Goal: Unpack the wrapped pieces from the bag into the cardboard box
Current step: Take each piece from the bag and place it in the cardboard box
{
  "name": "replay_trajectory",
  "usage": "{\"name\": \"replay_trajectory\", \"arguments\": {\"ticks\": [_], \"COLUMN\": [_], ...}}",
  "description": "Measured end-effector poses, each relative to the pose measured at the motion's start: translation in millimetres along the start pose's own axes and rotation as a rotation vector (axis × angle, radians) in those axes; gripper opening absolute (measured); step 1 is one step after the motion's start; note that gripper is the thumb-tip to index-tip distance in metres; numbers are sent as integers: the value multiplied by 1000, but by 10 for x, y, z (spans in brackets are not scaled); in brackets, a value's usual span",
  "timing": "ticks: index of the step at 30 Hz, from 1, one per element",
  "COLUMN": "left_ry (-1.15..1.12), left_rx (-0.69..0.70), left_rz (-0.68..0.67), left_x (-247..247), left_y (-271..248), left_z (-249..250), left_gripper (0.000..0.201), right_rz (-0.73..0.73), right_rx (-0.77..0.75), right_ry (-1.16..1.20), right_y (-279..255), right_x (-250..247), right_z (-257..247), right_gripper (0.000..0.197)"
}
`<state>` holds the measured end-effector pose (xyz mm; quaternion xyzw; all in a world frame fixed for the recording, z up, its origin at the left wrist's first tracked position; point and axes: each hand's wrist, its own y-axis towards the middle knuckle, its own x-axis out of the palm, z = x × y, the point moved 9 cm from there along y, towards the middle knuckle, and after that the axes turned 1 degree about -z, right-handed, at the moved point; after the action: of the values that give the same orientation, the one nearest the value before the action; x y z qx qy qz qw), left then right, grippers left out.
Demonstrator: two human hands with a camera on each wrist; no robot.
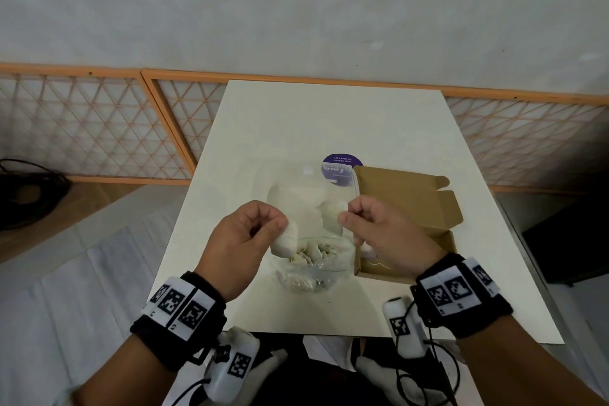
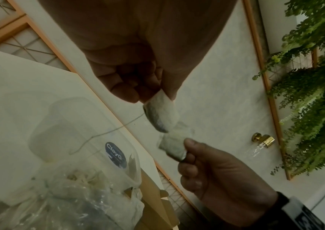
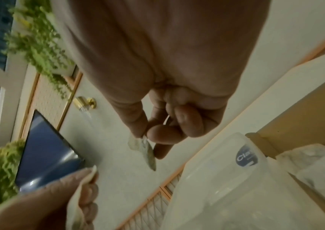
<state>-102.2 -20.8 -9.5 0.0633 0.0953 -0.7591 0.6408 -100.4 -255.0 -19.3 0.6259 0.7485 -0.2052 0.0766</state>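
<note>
Both hands are raised above the bench (image 1: 329,115): left hand (image 1: 240,241) pinches a soft white wrapped piece (image 1: 285,241); right hand (image 1: 382,231) pinches another (image 1: 333,212). Below, the crinkled clear bag (image 1: 313,270) holds more pieces. Just right, the open cardboard box (image 1: 415,204); bare bench beyond.
</note>
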Motion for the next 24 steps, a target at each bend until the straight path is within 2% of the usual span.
{"name": "replay_trajectory", "arguments": {"ticks": [5,10,13,17,24], "left_ry": [-60,-25,-50,-150,-105], "left_rx": [1,94,93,104,80], "left_rz": [-66,-104,-149,-193,-101], "left_x": [184,306,374,458,383], "left_y": [1,-8,1,38,86], "left_z": [115,367,441,481,409], "left_gripper": [8,6,11,6,8], "right_rz": [-10,-4,-15,-33,-10], "right_rx": [17,-19,-48,-92,-189], "right_ry": [293,346,345,291,13], "right_y": [-97,-188,-218,-256,-292], "right_x": [-80,-75,-33,22,73], "right_z": [-81,-198,-225,-264,-418], "right_gripper": [32,17,16,16,13]}}
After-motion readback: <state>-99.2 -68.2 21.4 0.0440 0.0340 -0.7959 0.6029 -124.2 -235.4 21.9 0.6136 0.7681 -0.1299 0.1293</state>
